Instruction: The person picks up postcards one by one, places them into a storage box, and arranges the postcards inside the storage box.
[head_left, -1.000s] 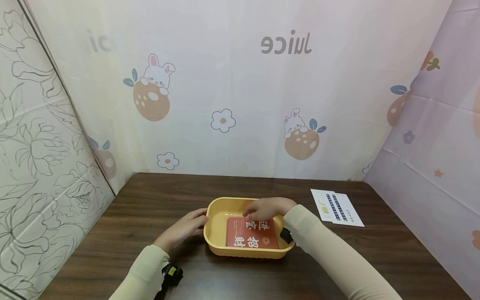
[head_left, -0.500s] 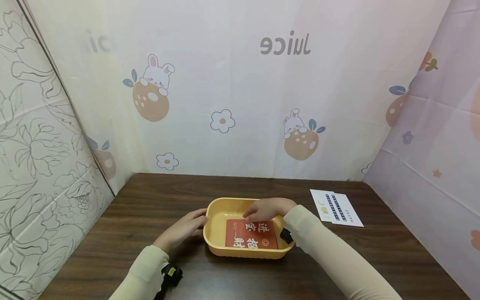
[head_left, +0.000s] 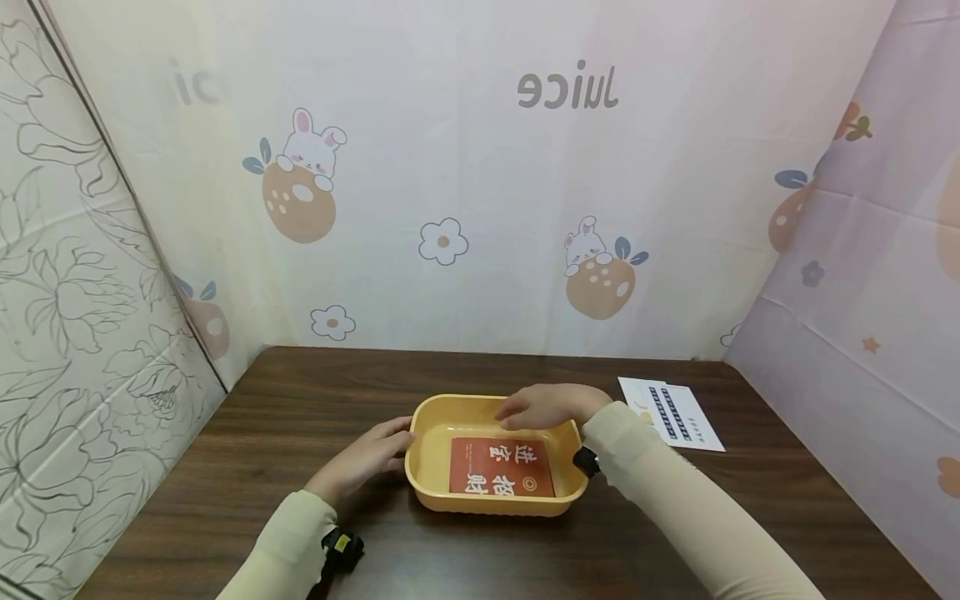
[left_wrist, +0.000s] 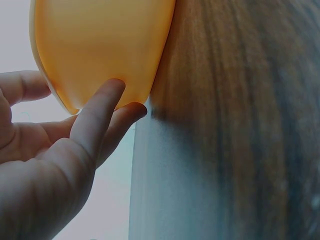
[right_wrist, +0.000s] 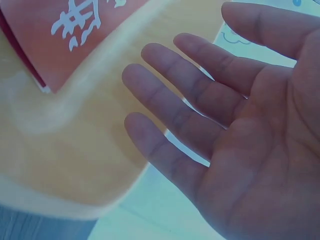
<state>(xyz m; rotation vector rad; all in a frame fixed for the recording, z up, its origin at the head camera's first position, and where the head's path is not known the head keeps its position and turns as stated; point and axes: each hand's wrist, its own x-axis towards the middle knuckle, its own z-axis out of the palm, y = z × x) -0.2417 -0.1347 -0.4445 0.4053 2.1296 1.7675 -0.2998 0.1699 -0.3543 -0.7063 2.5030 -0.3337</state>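
Note:
A yellow plastic tray [head_left: 431, 492] sits at the middle of the table. Flat inside it lies a red card-like item [head_left: 468, 457] with white Chinese characters; the right wrist view shows layered edges at its corner. My left hand [head_left: 367, 460] grips the tray's left end. In the left wrist view, two fingertips [left_wrist: 114, 90] press the outer wall while another finger reaches behind the rim. Over the tray's far right part hovers my right hand [head_left: 551, 406], holding nothing. Its fingers [right_wrist: 175, 100] are extended and spread, apart from the red item.
Two overlapping white printed sheets [head_left: 686, 421] lie on the right of the dark wooden table [head_left: 322, 383], partly behind the right sleeve. A printed curtain [head_left: 495, 167] stands behind the table, with further hangings at left and right.
My right hand has lifted away from the red item and shifted slightly right and back. The red item stays in the tray. My left hand keeps its place on the rim.

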